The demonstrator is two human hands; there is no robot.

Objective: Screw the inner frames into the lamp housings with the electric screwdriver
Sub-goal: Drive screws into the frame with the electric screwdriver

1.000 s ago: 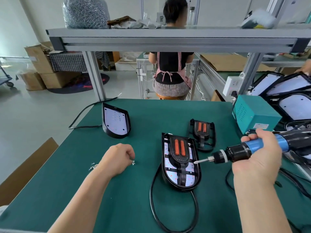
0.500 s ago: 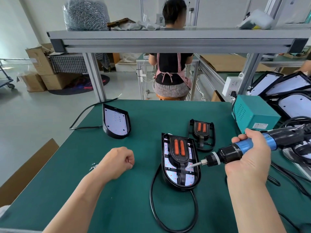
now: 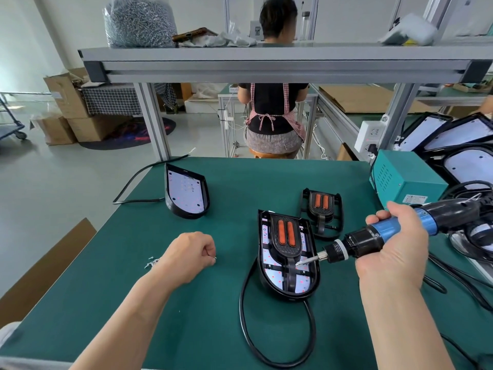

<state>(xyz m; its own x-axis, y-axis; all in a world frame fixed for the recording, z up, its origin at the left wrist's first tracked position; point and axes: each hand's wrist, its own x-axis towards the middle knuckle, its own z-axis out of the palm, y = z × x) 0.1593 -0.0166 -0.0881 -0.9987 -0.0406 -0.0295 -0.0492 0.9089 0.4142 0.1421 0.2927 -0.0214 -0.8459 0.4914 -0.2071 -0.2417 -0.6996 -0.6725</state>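
Where the inner frame (image 3: 286, 237) lies seated in the lamp housing (image 3: 269, 276), at the middle of the green table (image 3: 229, 311), the bit of the electric screwdriver (image 3: 373, 237) is set against the frame's lower right part. The tool's blue grip is wrapped by the curled fingers of the right hand (image 3: 397, 252). The left hand (image 3: 190, 255) is rested on the table to the left, fingers curled under; whether a screw is pinched cannot be told. Loose screws (image 3: 151, 261) are scattered just beside it. A spare frame (image 3: 322, 209) is seen just behind, a second housing (image 3: 186, 193) well apart at the far left.
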